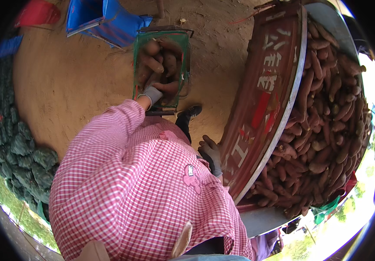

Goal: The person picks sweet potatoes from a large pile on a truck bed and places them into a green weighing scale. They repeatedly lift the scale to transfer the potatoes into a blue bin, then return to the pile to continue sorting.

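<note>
My left hand [152, 94], in a grey glove, reaches into the near end of a green mesh bag [136, 62] held open on a metal frame. Its fingers lie against sweet potatoes [168, 65] inside; whether they grip one is hidden. My right hand [211, 151], gloved too, hangs low beside the red truck side panel [259, 98]. Its fingers are bent around what looks like a sweet potato, though the glove and that thing are hard to tell apart.
Sweet potatoes [324, 124] are heaped on the truck bed at right. Filled green mesh bags [24, 160] are piled at left. A blue fabric container on a metal frame [115, 23] stands beyond the mesh bag, and a red object [39, 13] lies at the upper left.
</note>
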